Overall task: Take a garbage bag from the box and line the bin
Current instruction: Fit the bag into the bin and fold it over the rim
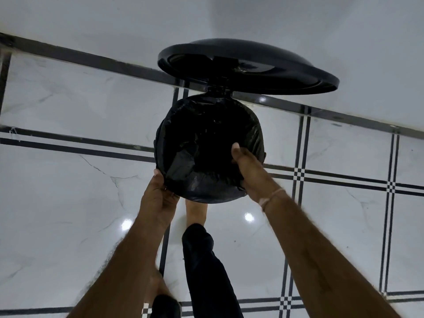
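A round black bin stands on the tiled floor with its lid (pixel 252 67) tipped up at the back. A black garbage bag (pixel 206 143) fills the bin's opening and is folded over the rim (pixel 258 134) all round. My left hand (pixel 158 198) grips the bag's folded edge at the near left of the rim. At the near right of the rim, my right hand (pixel 246 167) holds the bag with the thumb inside and the fingers outside. The bin's body is hidden beneath the bag. No box shows in this view.
My foot (pixel 196 213) rests at the bin's near base, below a dark trouser leg (pixel 206 267). White marble tiles with black border lines (pixel 298 175) cover the floor. A white wall (pixel 114 17) with a dark skirting runs behind the bin.
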Available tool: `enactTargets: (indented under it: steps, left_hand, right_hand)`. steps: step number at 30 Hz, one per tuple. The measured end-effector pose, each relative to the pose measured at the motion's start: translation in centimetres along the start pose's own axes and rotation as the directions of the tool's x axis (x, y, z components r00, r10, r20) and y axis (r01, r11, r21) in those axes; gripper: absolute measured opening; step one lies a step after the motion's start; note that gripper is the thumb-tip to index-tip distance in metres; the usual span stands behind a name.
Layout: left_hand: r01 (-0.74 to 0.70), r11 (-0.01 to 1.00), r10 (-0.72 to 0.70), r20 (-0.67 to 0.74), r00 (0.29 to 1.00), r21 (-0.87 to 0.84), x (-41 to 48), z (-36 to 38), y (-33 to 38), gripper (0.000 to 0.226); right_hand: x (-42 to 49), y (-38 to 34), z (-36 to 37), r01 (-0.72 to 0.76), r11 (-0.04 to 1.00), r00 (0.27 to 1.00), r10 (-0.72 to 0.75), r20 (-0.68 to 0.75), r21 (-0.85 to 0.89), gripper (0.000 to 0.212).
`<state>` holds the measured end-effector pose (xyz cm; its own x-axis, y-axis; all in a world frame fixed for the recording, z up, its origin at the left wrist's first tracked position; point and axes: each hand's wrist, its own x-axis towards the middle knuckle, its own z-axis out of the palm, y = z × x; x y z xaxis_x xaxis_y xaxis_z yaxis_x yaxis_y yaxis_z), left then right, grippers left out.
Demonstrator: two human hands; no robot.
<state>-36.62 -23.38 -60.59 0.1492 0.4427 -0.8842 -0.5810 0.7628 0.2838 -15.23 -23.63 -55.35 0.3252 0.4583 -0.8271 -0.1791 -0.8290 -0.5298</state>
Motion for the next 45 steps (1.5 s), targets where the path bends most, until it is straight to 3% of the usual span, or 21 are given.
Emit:
enactTargets:
  steps: [4, 11, 13, 15, 17, 21, 28, 35, 41, 45]
  left_hand:
    - [-0.006, 1.000, 0.006, -0.007, 1.000, -0.006, 0.2, -0.1, -0.1, 0.032]
    - [0.007, 1.000, -0.007, -0.024, 1.000, -0.014, 0.3, 0.1, 0.2, 0.033]
    - [0.011, 1.000, -0.011, -0.020, 1.000, -0.006, 0.2, 0.2, 0.2, 0.034]
    - [0.009, 1.000, -0.009, -0.029, 1.000, 0.001, 0.0, 0.3, 0.3, 0.035]
    - [0.014, 1.000, -0.014, -0.040, 0.999, 0.002, -0.2, 0.5, 0.3, 0.039]
    - [0.017, 1.000, -0.016, -0.037, 0.999, 0.023, -0.2, 0.4, 0.3, 0.048]
    - [0.025, 1.000, -0.025, -0.050, 0.998, -0.017, 0.2, 0.2, 0.1, 0.039]
    - [0.016, 0.999, -0.017, -0.029, 0.999, -0.038, 0.5, -0.3, -0.2, 0.035]
    - [0.031, 0.999, -0.032, -0.045, 0.998, -0.030, -0.1, 0.1, 0.1, 0.035]
    - [0.012, 1.000, -0.013, -0.033, 0.999, -0.029, 0.0, 0.0, -0.1, 0.037]
  right_hand:
    - [2.4, 0.7, 1.2, -0.228, 0.960, 0.973, 0.230, 0.008, 0.162, 0.060]
    - [4.4, 1.3, 2.3, -0.238, 0.903, 0.965, 0.261, -0.018, 0.357, 0.055]
    - [2.5, 0.4, 2.5, -0.143, 0.949, 0.986, 0.161, -0.041, 0.282, 0.055]
    - [-0.4, -0.4, 2.7, 0.072, 0.995, 0.994, -0.066, -0.085, 0.066, 0.051]
    - [-3.6, -1.4, 3.2, 0.215, 0.972, 0.976, -0.217, -0.017, -0.094, 0.042]
    - [-5.1, -2.1, 5.8, 0.037, 0.984, 0.949, 0.021, 0.316, -0.175, 0.053]
    - [2.1, -1.1, 8.9, -0.172, 0.965, 0.910, 0.233, 0.342, -0.199, 0.063]
    - [5.1, -1.8, 9.3, -0.141, 0.970, 0.949, 0.189, 0.253, -0.198, 0.060]
    - [2.8, -2.3, 4.9, 0.105, 0.981, 0.984, -0.078, 0.162, -0.162, 0.042]
    - [4.6, -1.9, 2.7, 0.017, 0.976, 0.999, -0.005, 0.053, -0.218, 0.061]
